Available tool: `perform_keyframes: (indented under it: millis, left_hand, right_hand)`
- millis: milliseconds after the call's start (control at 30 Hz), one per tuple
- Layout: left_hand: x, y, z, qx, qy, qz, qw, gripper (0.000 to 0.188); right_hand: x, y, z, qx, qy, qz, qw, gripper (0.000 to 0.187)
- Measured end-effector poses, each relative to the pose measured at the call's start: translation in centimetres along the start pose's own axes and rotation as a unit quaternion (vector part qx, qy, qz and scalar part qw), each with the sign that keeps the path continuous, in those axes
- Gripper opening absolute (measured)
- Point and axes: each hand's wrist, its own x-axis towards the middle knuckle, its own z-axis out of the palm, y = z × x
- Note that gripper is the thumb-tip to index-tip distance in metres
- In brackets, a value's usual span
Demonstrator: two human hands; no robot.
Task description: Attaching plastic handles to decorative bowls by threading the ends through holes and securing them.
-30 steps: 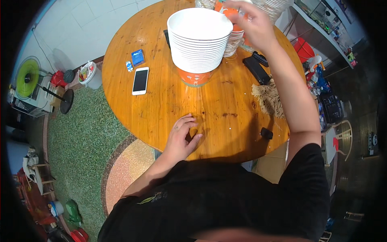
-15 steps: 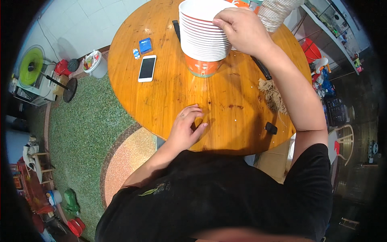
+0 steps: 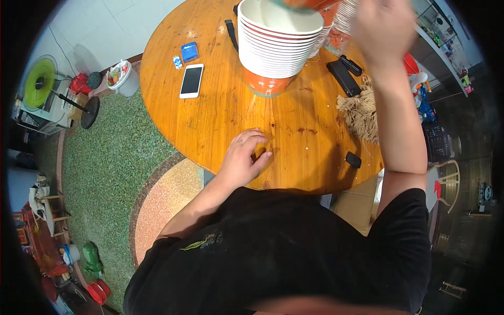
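A tall stack of nested white paper buckets [image 3: 275, 50] stands on the round wooden table [image 3: 210, 126]; the lowest one shows an orange printed side. Over the stack's far rim, cut off by the top edge, hangs a blurred orange paper bucket [image 3: 307, 4]. My right hand [image 3: 386, 34], smeared by motion, is raised to the right of the stack and appears to grip this bucket; its fingertips are partly out of view. My left hand [image 3: 244, 157] rests on the near table edge, fingers loosely curved and apart, holding nothing.
A white phone [image 3: 191, 81], a blue box [image 3: 189, 51] and a small blue-white packet [image 3: 177, 62] lie left of the stack. Right of it are a black case [image 3: 344, 79], beige tassel strings [image 3: 362, 110] and a small black object [image 3: 353, 159]. More stacked cups [image 3: 346, 13] stand behind.
My right hand has left the stack's rim and moved to the right, blurring. An orange bucket has come into view above the stack. My left hand stays on the table.
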Motion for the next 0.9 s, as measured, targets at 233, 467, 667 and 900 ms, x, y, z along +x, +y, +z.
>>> perform_keyframes:
  millis: [233, 467, 667, 900]
  left_hand:
    - [-0.9, -0.3, 0.1, -0.111, 0.077, -0.058, 0.989, 0.032]
    - [0.0, 0.7, -2.7, -0.122, 0.302, 0.127, 0.937, 0.046]
    - [1.5, 4.1, -5.8, 0.129, -0.011, 0.249, 0.960, 0.045]
    - [2.3, 6.0, -6.8, 0.155, -0.066, 0.196, 0.966, 0.024]
  right_hand:
    - [-7.0, -4.0, -12.3, 0.114, -0.162, -0.054, 0.979, 0.022]
    - [-20.4, -7.8, -11.5, 0.139, -0.296, 0.062, 0.943, 0.011]
    - [-24.0, -8.0, -10.5, 0.188, -0.306, 0.066, 0.931, 0.019]
    - [-25.9, -4.8, -12.4, 0.035, -0.295, 0.206, 0.932, 0.035]
